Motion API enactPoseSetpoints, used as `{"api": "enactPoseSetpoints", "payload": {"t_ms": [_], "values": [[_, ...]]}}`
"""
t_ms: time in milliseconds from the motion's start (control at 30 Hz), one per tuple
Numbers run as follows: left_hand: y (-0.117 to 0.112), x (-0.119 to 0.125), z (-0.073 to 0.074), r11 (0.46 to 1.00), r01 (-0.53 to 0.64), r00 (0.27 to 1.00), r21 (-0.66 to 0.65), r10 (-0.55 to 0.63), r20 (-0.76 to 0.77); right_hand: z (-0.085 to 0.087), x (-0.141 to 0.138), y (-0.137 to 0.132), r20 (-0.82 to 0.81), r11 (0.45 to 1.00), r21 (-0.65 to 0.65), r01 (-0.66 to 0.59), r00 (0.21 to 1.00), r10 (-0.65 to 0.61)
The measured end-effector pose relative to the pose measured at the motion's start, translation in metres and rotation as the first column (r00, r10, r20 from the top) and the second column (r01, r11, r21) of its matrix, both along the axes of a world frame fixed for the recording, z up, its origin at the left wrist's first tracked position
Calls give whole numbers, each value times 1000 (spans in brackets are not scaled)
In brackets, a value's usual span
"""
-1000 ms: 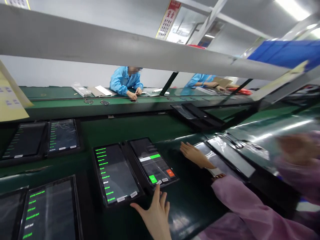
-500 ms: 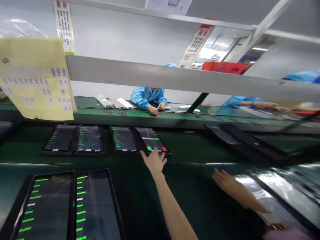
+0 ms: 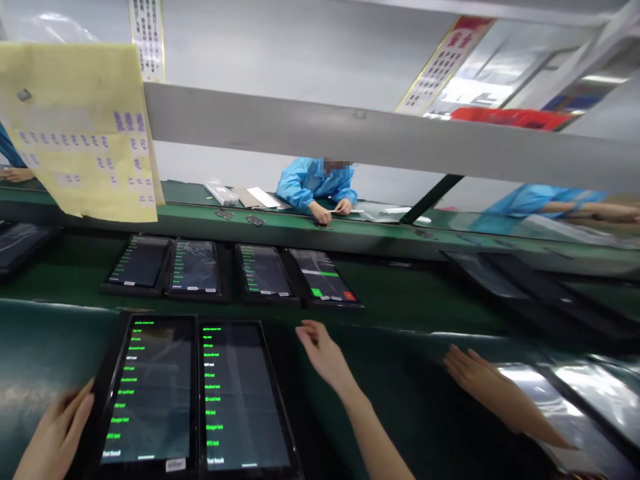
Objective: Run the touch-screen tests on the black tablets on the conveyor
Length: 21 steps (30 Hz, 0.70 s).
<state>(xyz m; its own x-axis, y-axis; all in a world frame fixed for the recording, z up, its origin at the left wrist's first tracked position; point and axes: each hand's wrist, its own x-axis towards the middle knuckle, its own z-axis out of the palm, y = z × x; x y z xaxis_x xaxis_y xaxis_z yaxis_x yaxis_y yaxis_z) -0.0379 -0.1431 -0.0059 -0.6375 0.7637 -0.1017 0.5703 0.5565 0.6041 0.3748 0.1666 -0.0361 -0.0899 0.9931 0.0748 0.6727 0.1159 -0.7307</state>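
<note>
My left hand (image 3: 55, 433) lies at the bottom left, fingers stretched against the left edge of a black tray (image 3: 197, 393) that holds two lit tablets side by side. The left tablet (image 3: 150, 390) and the right tablet (image 3: 240, 393) both show lists of green text. My right hand (image 3: 320, 353) hovers over the dark green belt (image 3: 400, 373), just right of that tray, fingers loosely apart and holding nothing. Beyond it lies a tablet with a green bar and a red button (image 3: 324, 277).
Three more lit tablets (image 3: 195, 267) lie in the far row. A co-worker's hand (image 3: 475, 380) rests by shiny film-covered tablets (image 3: 575, 407) at the right. A grey beam (image 3: 350, 137) crosses overhead, with a yellow sheet (image 3: 80, 127) hanging. People in blue coats (image 3: 313, 183) work across the line.
My right hand has drawn back from the tablet with the green and red buttons towards me. My left hand has come into view at the near tray. The view has shifted.
</note>
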Motion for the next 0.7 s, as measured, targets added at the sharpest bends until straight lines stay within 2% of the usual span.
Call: {"api": "enactPoseSetpoints", "payload": {"t_ms": [100,167,200,267,400,500,600,700], "values": [[49,6,23,997,-3,1000,-80,4,9,-11,-18,-49,-11,993,-72,-96,995,95],[66,13,26,994,-2,999,-107,-3,-54,-12,-25,-77,-13,989,-90,-121,993,120],[67,17,24,994,15,995,-104,-25,-95,-10,-25,-89,-15,986,-100,-133,991,132],[55,24,17,992,89,984,-94,-102,-147,-4,-19,-111,-21,974,-151,-170,985,169],[3,32,2,958,258,957,-129,-271,-101,10,4,-145,-18,918,-287,-275,959,282],[-29,37,-6,930,341,928,-139,-357,-108,18,18,-160,-3,876,-372,-306,944,329],[-43,39,-9,915,384,903,-124,-400,-157,22,27,-170,3,842,-446,-302,941,339],[-36,37,1,920,374,920,-117,-384,-76,24,31,-171,-9,842,-465,-274,952,305]]}}
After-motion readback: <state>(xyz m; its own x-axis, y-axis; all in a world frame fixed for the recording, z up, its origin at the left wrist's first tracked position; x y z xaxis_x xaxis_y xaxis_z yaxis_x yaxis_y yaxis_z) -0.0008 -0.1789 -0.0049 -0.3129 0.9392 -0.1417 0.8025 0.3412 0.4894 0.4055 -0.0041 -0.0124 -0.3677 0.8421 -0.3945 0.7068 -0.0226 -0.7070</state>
